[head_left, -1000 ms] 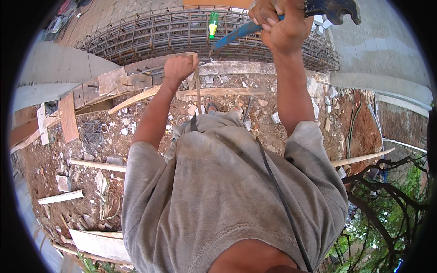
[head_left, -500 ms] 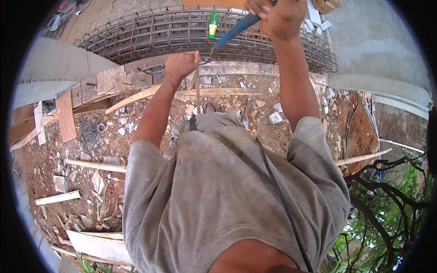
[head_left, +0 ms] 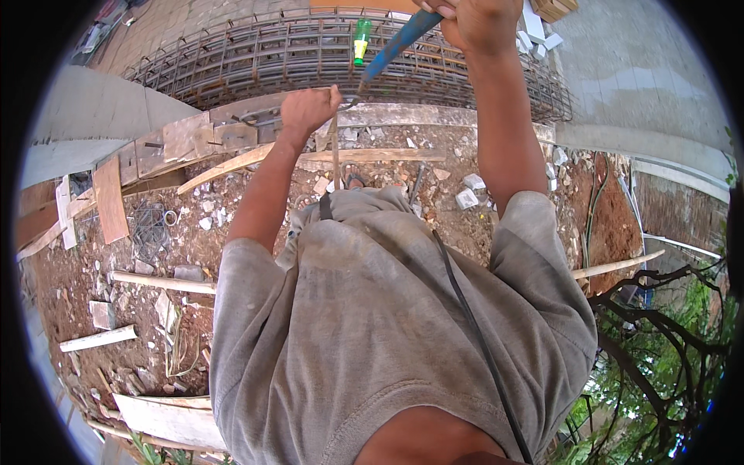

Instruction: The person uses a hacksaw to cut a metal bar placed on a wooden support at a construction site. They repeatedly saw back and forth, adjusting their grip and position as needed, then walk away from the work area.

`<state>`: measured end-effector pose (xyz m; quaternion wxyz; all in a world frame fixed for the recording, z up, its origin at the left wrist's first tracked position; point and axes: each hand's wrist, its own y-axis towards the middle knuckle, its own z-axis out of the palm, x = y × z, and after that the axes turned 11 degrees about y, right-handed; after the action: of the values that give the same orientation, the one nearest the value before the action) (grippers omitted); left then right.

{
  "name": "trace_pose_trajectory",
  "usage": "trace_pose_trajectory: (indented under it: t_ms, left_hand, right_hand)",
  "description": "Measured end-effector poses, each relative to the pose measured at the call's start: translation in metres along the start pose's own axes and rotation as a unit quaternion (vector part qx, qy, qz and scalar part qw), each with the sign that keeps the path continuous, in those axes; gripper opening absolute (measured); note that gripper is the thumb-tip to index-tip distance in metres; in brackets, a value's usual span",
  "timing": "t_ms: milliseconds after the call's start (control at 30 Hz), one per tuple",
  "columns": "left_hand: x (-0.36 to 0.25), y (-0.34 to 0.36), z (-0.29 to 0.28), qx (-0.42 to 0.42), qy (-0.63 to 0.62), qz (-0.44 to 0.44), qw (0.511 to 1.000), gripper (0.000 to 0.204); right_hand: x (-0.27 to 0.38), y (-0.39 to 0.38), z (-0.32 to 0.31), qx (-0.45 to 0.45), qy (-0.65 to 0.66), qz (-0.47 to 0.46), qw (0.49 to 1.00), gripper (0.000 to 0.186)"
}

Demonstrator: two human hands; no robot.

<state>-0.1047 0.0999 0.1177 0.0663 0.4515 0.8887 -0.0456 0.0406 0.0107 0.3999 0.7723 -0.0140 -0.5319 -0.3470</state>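
Note:
High at the right, my right hand (head_left: 484, 23) is wrapped round the upper part of a blue tapered tool handle (head_left: 397, 48). The handle slants down to the left and narrows to a dark metal end (head_left: 359, 87) just beside my left fist. My left hand (head_left: 310, 110) is closed at the top of a thin brown bar (head_left: 335, 151), which runs down toward my shirt front. Whether the bar and the tool are joined is hard to see. Behind both hands lies a long cage of rusty reinforcing bars (head_left: 232, 74), with a green bottle (head_left: 361, 43) on it.
A wooden plank edge (head_left: 232, 138) and a concrete ledge (head_left: 411, 115) run along the cage's near side. Broken blocks (head_left: 466, 198), wood strips (head_left: 163, 283) and coiled wire (head_left: 151, 229) litter the dirt. Grey walls (head_left: 85, 105) flank the left; branches (head_left: 659, 325) reach in at lower right.
My right hand has shifted slightly up and right, and the lower part of the blue handle now sits a little steeper. My left hand has stayed almost still.

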Motion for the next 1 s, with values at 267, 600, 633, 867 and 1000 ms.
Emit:
trace_pose_trajectory:
  t_ms: [267, 600, 633, 867, 1000]
  left_hand:
    - [0.0, 0.003, 0.003, -0.015, 0.01, -0.009, 1.0, 0.06]
    - [0.001, 0.003, 0.008, -0.021, 0.012, -0.015, 1.0, 0.06]
    - [0.001, 0.003, 0.007, -0.019, 0.013, -0.017, 1.0, 0.061]
    - [-0.001, 0.007, 0.004, -0.029, 0.032, -0.028, 0.999, 0.058]
    - [-0.002, 0.011, 0.007, -0.029, 0.051, -0.048, 0.997, 0.057]
  right_hand:
    - [-0.002, 0.005, -0.018, 0.064, 0.002, 0.0, 0.998, 0.057]
    - [-0.029, 0.01, -0.024, 0.111, 0.001, 0.045, 0.993, 0.052]
    - [-0.04, 0.009, -0.02, 0.113, -0.024, 0.049, 0.992, 0.05]
    - [-0.061, 0.004, -0.057, 0.143, 0.023, 0.146, 0.979, 0.041]
    - [-0.05, -0.005, -0.087, 0.205, 0.096, 0.126, 0.966, 0.061]
